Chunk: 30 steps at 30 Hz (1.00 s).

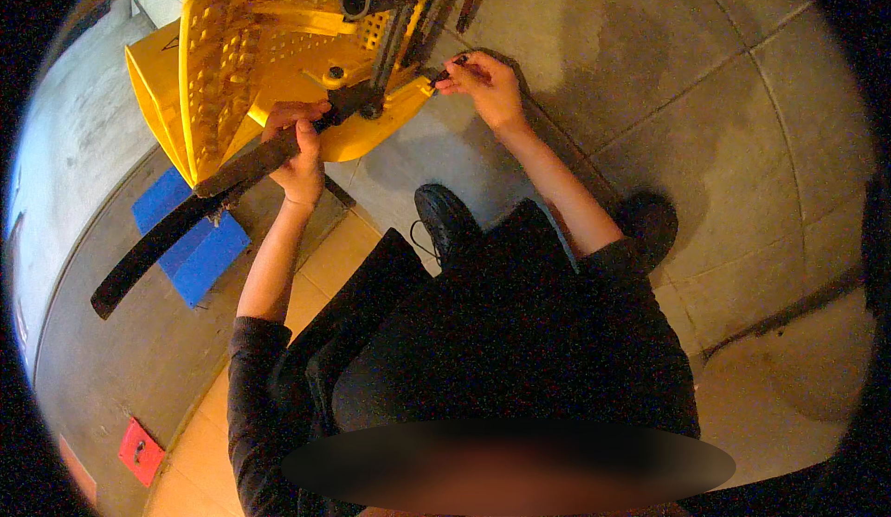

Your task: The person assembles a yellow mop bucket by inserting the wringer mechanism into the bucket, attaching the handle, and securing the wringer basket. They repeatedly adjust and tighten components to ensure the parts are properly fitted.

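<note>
A yellow perforated plastic mop wringer (232, 62) with dark metal bars fills the top of the head view, tilted. Below its edge, my left hand (299, 166) is closed around a long black lever handle (167, 246) that slants down to the left. That handle meets the wringer's dark metal joint just past my fingers. My right hand (489, 92) is at the wringer's right corner, fingertips pinched on a small dark part (437, 77) too small to make out. My fingers partly hide where it meets the yellow plastic.
A grey surface (121, 350) curves along the left, with a blue block-like object (200, 252) under the handle and a red square piece (141, 452) lower down. Grey floor tiles (668, 99) with dark damp-looking patches spread to the right. My black shoes (445, 222) stand below the wringer.
</note>
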Motion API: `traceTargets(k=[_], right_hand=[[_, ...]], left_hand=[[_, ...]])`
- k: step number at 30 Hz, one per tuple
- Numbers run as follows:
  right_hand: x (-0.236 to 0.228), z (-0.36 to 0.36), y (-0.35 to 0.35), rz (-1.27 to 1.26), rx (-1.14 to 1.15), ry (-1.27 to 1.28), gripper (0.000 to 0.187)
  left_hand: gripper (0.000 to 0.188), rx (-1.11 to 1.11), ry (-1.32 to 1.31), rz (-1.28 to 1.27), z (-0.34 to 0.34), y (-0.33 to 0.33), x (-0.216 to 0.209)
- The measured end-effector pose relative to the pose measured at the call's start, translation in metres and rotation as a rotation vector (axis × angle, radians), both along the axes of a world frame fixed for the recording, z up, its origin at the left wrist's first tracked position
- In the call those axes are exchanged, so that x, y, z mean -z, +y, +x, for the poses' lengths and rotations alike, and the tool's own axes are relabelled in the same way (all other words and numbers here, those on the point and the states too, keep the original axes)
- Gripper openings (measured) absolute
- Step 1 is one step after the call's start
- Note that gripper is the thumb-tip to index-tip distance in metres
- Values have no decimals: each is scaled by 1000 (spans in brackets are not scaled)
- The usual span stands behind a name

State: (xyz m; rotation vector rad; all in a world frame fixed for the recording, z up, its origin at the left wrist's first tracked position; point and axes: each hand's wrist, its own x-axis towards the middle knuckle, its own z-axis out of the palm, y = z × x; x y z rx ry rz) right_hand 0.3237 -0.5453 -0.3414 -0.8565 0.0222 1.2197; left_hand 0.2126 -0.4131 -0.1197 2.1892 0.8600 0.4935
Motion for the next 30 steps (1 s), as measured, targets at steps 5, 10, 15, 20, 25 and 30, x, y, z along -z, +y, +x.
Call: traceTargets(k=[5, 10, 15, 20, 25, 30], right_hand=[[6, 6, -1, 29, -52, 55, 17], [10, 13, 3, 17, -119, 22, 19], [9, 16, 13, -16, -145, -109, 21], [1, 11, 15, -59, -30, -53, 19], [-6, 7, 14, -87, 74, 36, 22], [-6, 9, 19, -103, 64, 15, 29]], left_hand=[[19, -3, -14, -4, 1, -1, 2], [18, -37, 18, 4, 0, -1, 1], [15, -33, 10, 24, 1, -2, 2], [15, -45, 22, 31, 1, -3, 2], [16, -49, 20, 48, 1, -2, 1], [15, -65, 17, 16, 1, -3, 2]])
